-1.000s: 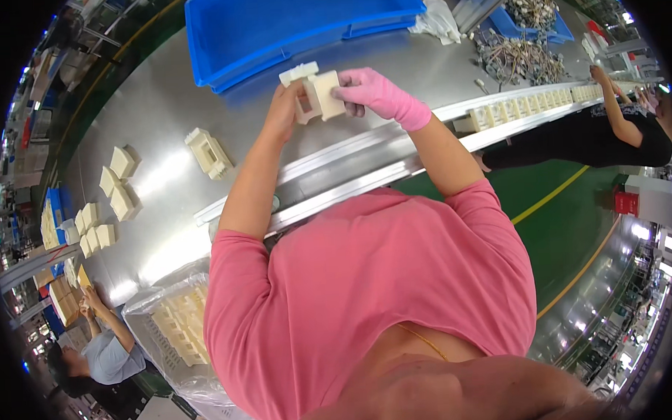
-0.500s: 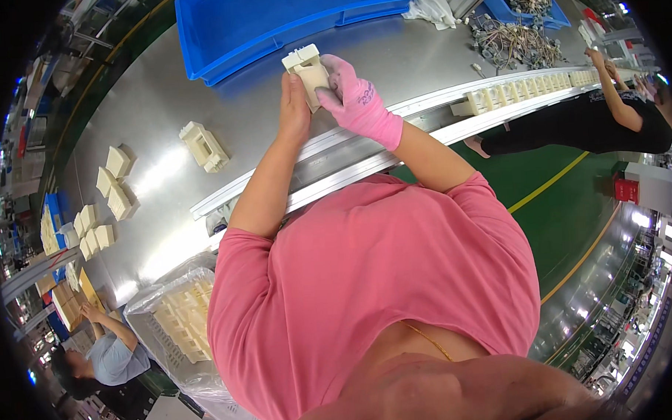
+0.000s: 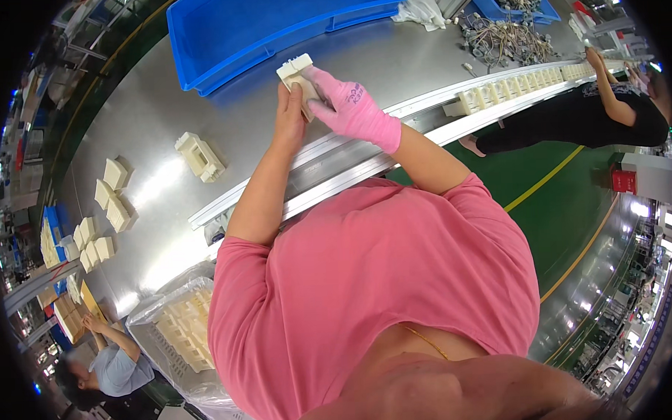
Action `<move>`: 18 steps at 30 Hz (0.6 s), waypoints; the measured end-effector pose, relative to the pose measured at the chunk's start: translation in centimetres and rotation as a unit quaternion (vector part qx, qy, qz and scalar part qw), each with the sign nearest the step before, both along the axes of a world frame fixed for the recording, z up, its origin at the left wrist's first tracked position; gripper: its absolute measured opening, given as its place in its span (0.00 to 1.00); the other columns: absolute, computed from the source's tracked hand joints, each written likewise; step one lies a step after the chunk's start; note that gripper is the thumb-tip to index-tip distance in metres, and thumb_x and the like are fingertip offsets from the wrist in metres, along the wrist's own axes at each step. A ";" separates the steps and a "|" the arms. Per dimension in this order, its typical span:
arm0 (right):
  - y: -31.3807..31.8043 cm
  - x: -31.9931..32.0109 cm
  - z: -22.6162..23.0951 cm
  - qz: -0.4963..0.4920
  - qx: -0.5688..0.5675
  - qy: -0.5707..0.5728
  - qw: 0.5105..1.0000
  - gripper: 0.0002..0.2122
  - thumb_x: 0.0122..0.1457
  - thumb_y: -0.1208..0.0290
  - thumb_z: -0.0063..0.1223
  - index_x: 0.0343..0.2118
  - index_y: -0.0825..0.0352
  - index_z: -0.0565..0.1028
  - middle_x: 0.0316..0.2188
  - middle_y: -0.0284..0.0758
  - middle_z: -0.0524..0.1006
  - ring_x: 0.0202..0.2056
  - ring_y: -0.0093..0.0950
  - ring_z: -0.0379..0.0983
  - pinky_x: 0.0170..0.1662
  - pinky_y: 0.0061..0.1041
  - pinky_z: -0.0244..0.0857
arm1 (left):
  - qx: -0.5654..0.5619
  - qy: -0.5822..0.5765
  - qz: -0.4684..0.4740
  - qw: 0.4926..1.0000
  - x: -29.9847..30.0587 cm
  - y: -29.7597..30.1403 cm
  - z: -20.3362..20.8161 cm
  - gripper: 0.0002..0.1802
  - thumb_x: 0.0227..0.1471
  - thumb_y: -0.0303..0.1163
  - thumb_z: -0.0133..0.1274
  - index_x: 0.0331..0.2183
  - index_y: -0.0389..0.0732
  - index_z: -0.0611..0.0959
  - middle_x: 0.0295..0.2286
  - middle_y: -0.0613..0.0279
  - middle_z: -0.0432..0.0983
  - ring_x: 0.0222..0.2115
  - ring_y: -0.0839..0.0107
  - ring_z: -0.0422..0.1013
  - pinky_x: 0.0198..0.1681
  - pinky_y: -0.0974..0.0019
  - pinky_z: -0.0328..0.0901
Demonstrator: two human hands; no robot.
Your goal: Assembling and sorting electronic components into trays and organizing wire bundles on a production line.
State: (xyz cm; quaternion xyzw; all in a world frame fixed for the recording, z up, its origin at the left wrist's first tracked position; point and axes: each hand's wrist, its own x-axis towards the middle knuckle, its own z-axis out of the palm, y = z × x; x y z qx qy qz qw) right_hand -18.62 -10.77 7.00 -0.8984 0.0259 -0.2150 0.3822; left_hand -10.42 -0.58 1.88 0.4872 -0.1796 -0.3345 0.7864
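Between my two hands, above the metal table, is a cream plastic housing (image 3: 296,72) with a notched block at its far end. My bare left hand (image 3: 291,117) grips it from the left, thumb along its face. Against its right side my right hand (image 3: 347,106), in a pink glove, is curled with the fingertips on the part. Its underside and the fingers behind it are hidden. Left of my hands a similar cream housing (image 3: 199,157) with a rectangular opening lies on the table.
A blue tray (image 3: 264,46) stands beyond my hands. Several cream pieces (image 3: 113,195) lie on the left; a lined crate (image 3: 170,342) holds more. An aluminium rail (image 3: 421,107) carries a row of housings (image 3: 509,91). Wired parts (image 3: 508,41) are heaped at far right. Two co-workers stand nearby.
The view has shifted slightly. Both hands still hold the cream housing, and the gloved right hand's fingers have opened out a little along its side.
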 end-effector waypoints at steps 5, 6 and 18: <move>-0.7 -0.9 1.1 0.106 0.155 0.058 0.980 0.20 0.49 0.69 0.45 0.46 0.68 0.61 0.27 0.42 0.72 0.27 0.35 0.70 0.32 0.29 0.65 | 0.067 0.009 -0.046 0.997 0.1 0.2 -0.7 0.21 0.53 0.38 0.39 0.49 0.44 0.59 0.40 0.62 0.63 0.41 0.71 0.63 0.42 0.67 0.62; -0.8 -1.0 1.2 0.099 0.155 0.055 0.981 0.20 0.49 0.69 0.45 0.46 0.68 0.61 0.27 0.42 0.72 0.27 0.35 0.70 0.32 0.29 0.65 | 0.051 0.001 -0.026 0.998 0.0 0.1 -1.0 0.20 0.53 0.37 0.41 0.47 0.43 0.61 0.38 0.62 0.65 0.39 0.72 0.64 0.39 0.68 0.63; -5.2 -4.9 2.5 0.129 0.246 0.055 0.959 0.31 0.41 0.57 0.54 0.50 0.62 0.61 0.39 0.45 0.70 0.42 0.39 0.65 0.46 0.32 0.58 | 0.134 0.128 -0.369 0.911 -1.2 0.7 2.8 0.15 0.49 0.32 0.47 0.38 0.35 0.69 0.27 0.56 0.71 0.24 0.66 0.71 0.23 0.66 0.67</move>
